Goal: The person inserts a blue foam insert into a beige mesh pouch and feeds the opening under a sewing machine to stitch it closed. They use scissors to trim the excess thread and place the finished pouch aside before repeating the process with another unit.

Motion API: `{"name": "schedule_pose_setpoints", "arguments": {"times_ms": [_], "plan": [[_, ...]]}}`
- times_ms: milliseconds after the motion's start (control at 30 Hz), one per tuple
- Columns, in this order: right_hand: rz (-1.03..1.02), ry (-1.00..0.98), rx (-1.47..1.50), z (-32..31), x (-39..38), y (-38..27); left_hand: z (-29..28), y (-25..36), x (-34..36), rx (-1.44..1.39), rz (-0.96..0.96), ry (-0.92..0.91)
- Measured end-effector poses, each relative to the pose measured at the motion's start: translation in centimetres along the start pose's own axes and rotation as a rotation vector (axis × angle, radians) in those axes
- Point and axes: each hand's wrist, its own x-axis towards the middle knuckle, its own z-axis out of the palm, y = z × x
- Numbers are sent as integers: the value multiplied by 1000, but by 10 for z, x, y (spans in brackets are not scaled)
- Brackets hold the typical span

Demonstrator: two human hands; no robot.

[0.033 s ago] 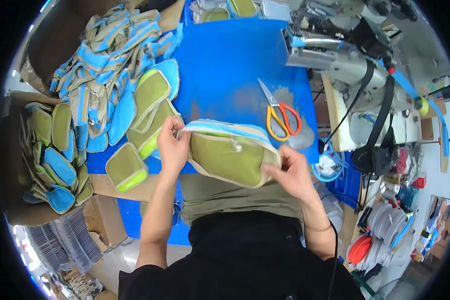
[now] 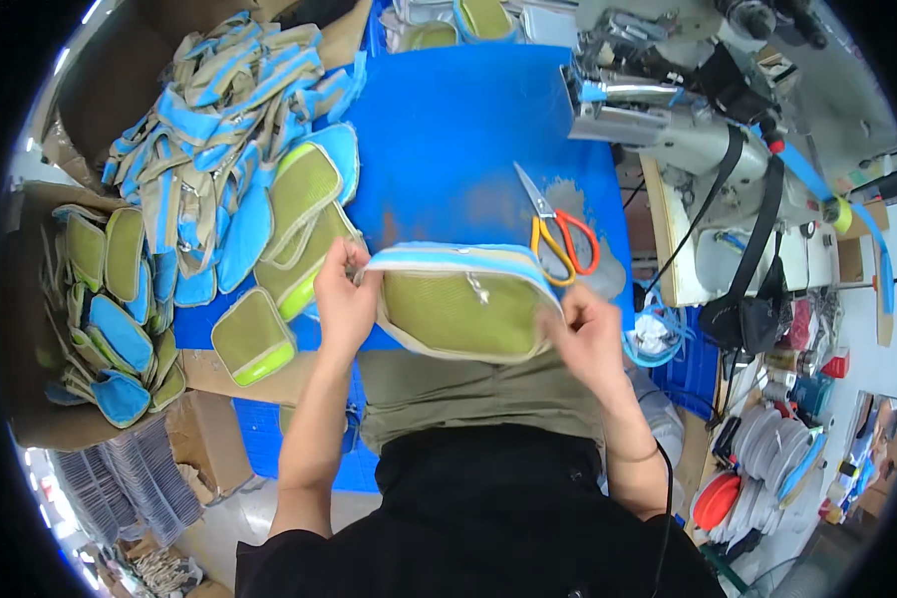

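Observation:
I hold an olive-green mesh pouch [image 2: 458, 311] over the near edge of the blue table, above my lap. Beige binding runs round its front, a blue and beige strip lies along its top, and a small zipper pull [image 2: 480, 291] dangles there. My left hand [image 2: 347, 299] pinches the upper left corner. At the right end, my right hand [image 2: 585, 334] has its fingers curled on the edge; their tips are slightly blurred. Just beyond that end lie scissors [image 2: 558, 234] with one orange and one red handle.
Left on the table are loose green panels [image 2: 253, 335] and a heap of blue and beige strips [image 2: 224, 110]. A cardboard box [image 2: 30, 329] beside them holds more panels. A sewing machine [image 2: 658, 125] stands at the far right. A blue basket [image 2: 658, 334] sits below the table's right edge.
The pouch's lower right side has risen slightly, so it hangs more level. My right thumb has shifted from the pouch's front face toward its right edge. My left hand has barely moved.

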Motion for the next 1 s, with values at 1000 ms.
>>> {"name": "schedule_pose_setpoints", "arguments": {"times_ms": [1000], "plan": [[194,-149,-159,-17,35,24,-45,243,-54,-1125,851,10]]}}
